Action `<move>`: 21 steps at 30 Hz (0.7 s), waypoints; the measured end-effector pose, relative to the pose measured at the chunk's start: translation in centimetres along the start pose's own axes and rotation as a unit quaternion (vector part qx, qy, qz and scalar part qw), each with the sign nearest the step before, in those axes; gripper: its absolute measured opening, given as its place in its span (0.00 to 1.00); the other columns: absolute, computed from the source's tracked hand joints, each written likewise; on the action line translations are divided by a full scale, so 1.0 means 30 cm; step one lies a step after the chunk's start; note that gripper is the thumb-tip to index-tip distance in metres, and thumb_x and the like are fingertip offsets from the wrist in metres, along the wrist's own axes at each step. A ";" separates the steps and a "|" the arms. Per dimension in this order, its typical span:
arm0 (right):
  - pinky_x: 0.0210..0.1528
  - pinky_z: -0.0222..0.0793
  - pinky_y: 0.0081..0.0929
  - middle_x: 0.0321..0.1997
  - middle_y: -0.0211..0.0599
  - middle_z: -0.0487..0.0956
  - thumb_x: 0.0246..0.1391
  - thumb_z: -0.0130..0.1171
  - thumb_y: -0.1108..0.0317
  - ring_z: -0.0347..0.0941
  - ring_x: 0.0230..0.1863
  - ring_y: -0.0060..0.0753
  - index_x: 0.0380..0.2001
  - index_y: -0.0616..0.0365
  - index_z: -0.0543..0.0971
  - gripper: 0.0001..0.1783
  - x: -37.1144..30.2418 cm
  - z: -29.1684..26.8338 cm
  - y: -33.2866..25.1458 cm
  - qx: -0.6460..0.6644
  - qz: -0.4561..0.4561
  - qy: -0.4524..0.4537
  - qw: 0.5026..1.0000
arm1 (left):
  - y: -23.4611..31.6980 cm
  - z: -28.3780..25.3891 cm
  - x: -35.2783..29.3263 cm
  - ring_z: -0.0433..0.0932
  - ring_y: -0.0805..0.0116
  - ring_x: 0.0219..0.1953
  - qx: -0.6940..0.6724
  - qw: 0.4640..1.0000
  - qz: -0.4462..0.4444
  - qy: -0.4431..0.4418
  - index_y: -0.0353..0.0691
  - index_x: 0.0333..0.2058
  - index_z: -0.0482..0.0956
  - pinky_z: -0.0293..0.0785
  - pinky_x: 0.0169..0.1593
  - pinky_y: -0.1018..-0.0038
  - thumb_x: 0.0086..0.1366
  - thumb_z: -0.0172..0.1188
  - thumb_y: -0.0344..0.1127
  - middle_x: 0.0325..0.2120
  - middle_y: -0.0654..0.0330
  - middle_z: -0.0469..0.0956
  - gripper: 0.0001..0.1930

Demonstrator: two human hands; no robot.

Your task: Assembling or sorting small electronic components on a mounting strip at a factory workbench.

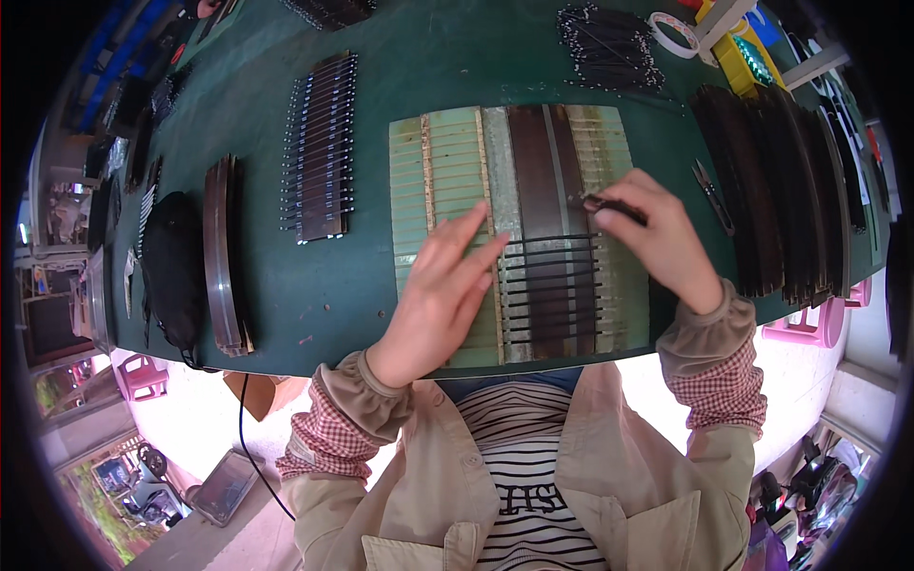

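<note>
A green-topped worktable [433,62] stands over a bright floor, pink stools [809,325] at both sides. On it are 1 tape roll [672,46], 1 yellow bin [739,63], 1 pair of snips [713,197] and 1 rod-threaded panel [322,152]. Near the table's front edge lies 1 pale green grooved board [407,190], carrying dark brown strips [535,181] crossed by several black rods [519,280], too fine to count surely. The left hand [433,295] spreads loosely at the strips' left, visibly gripping nothing; the right hand [647,233] closes around 1 small dark object [619,208], its kind unclear, above the board's right side.
</note>
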State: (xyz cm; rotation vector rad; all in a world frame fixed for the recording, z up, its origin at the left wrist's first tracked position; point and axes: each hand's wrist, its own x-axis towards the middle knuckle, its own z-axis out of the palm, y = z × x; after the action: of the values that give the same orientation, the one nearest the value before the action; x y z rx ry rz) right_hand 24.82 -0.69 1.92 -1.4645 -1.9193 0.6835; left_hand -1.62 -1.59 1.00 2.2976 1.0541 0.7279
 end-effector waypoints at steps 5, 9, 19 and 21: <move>0.31 0.66 0.23 0.25 0.34 0.73 0.48 0.62 0.74 0.70 0.26 0.26 0.33 0.66 0.79 0.08 0.026 -0.035 -0.055 0.171 0.043 -0.101 0.979 | 0.048 -0.022 0.049 0.70 0.62 0.53 -0.240 0.965 -0.106 -0.016 0.36 0.45 0.75 0.64 0.57 0.70 0.63 0.56 0.26 0.49 0.54 0.73 0.11; 0.32 0.66 0.20 0.25 0.32 0.74 0.49 0.62 0.74 0.69 0.27 0.19 0.33 0.67 0.79 0.08 0.046 -0.014 -0.100 0.237 0.082 -0.187 0.950 | 0.034 0.032 0.052 0.71 0.66 0.51 -0.326 0.935 -0.137 -0.013 0.35 0.39 0.74 0.63 0.55 0.74 0.64 0.56 0.25 0.44 0.58 0.75 0.06; 0.35 0.68 0.19 0.27 0.32 0.78 0.50 0.63 0.73 0.71 0.29 0.19 0.33 0.68 0.79 0.08 0.057 0.026 -0.042 0.265 0.074 -0.125 0.953 | -0.032 0.046 0.067 0.71 0.61 0.50 -0.237 0.969 -0.059 0.020 0.35 0.33 0.75 0.64 0.56 0.70 0.61 0.57 0.23 0.40 0.59 0.77 0.02; 0.35 0.68 0.19 0.27 0.33 0.78 0.50 0.63 0.73 0.71 0.29 0.19 0.33 0.68 0.79 0.08 0.057 0.014 -0.028 0.242 0.088 -0.120 0.959 | -0.051 0.036 0.057 0.71 0.59 0.51 -0.235 0.968 -0.073 0.042 0.34 0.33 0.76 0.65 0.56 0.68 0.61 0.57 0.22 0.41 0.58 0.78 0.03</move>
State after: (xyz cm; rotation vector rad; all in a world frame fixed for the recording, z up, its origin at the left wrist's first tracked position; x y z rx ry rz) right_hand 23.66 0.73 2.52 -1.2844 -1.6352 1.3612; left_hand -0.78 0.40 -0.30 1.7811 0.9522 0.9106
